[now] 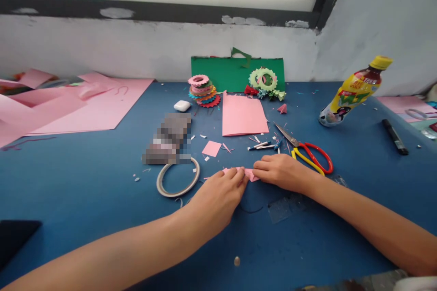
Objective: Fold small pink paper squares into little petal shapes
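Both left hand [223, 191] and right hand [280, 171] pinch small pink paper [253, 175], perhaps steadying a fold; scissors [295, 143] lie at its two o'clock, likely for reach.

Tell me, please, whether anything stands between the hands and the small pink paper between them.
Nothing visible does: the left hand and right hand both touch the pink paper; the scissors lie beyond the right hand.
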`<action>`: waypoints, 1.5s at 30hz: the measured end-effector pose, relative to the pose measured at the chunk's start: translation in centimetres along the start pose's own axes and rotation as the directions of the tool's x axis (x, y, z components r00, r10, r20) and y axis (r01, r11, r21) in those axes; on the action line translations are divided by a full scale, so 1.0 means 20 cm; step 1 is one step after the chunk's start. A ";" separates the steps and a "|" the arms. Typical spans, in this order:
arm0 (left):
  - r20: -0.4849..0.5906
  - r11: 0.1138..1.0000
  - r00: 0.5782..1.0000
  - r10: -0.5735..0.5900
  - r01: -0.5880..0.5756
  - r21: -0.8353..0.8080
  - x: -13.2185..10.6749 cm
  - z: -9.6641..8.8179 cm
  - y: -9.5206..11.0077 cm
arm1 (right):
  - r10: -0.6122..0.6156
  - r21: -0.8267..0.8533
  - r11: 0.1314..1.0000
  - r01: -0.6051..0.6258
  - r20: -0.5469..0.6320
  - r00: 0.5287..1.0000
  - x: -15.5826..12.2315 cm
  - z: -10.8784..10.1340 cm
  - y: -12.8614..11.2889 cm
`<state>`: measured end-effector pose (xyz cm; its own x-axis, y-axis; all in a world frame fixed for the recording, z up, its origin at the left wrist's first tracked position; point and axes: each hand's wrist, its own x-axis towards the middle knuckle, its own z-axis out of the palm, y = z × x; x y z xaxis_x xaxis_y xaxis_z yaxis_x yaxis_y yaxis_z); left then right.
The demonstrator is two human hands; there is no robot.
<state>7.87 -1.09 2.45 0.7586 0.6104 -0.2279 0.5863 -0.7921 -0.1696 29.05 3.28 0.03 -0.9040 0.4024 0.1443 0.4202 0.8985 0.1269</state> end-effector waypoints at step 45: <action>-0.062 0.997 0.997 0.039 -0.044 -0.069 0.03 -0.02 -0.02 | 0.147 0.124 0.982 -0.145 0.000 0.989 -0.04 0.00 -0.03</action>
<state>8.16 -0.40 2.76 0.7972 0.5778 -0.1747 0.5709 -0.8158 -0.0927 29.51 2.47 -0.13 -0.8326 0.5297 0.1618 0.5343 0.8451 -0.0177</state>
